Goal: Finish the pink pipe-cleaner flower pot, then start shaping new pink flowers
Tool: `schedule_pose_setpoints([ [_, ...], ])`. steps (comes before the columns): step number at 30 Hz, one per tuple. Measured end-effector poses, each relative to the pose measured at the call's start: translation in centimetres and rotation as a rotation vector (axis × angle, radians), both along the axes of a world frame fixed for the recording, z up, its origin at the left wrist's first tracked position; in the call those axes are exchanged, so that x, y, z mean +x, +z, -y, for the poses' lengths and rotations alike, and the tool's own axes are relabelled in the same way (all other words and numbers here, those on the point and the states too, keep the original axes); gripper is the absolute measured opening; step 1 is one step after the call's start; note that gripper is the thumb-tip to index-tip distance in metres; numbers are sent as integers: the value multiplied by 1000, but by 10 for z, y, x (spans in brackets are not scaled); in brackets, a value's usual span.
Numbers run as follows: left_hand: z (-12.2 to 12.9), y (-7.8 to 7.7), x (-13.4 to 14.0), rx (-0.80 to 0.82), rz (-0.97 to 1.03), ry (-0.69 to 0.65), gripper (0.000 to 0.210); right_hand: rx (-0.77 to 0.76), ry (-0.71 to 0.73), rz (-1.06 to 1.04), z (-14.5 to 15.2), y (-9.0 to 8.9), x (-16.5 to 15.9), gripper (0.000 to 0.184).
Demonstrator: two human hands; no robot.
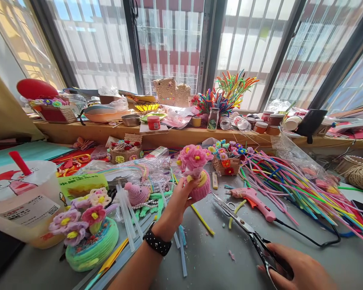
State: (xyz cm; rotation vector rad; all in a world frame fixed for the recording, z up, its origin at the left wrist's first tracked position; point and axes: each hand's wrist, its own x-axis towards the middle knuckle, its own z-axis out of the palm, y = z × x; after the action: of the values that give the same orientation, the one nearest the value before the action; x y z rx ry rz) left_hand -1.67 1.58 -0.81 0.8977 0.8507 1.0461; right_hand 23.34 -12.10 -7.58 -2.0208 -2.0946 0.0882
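Note:
My left hand [177,203], with a black band on the wrist, is closed around a small pink pot [202,187] and holds it up above the table. Fuzzy pink pipe-cleaner flowers [193,158] with yellow centres rise from the pot's yellow top. At the lower right my right hand [296,262] grips the black handles of a pair of scissors [245,226]. Their long blades point up and left, a little apart at the tips, near the table and short of the pot. A pink hot glue gun [254,201] lies just beyond the blades.
A drink cup [33,201] with a red straw stands left, behind a green pot of flowers [92,245]. Clear glue sticks [127,219] lie nearby. Bundled pipe cleaners [296,189] spread right. A flower basket [226,166] sits behind; the wooden sill [181,139] is crowded with jars.

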Motion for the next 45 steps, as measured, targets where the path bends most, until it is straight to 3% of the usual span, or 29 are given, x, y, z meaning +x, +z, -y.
schedule_pose_setpoints([
  [4,0,2,-1,14,-34,-49,40,-92,41,-35,-9,9,-1,30],
  [9,1,4,-2,2,-51,-110,43,-62,86,-168,-27,54,-20,17],
  [13,2,5,-2,-3,-42,-170,45,80,158,-521,-62,94,-51,23],
  [16,4,7,-1,-12,-2,-172,45,107,229,-815,-95,107,-72,28],
  [22,4,6,1,0,47,-201,43,-85,413,-1006,-137,104,-84,20],
  [31,1,0,-1,91,-52,-239,68,-155,440,-1113,-134,94,-72,21],
  [38,1,-3,0,112,-121,-203,67,-57,464,-941,-128,96,-65,22],
  [45,7,7,6,-1,-4,-212,49,43,474,-762,-122,101,-70,13],
])
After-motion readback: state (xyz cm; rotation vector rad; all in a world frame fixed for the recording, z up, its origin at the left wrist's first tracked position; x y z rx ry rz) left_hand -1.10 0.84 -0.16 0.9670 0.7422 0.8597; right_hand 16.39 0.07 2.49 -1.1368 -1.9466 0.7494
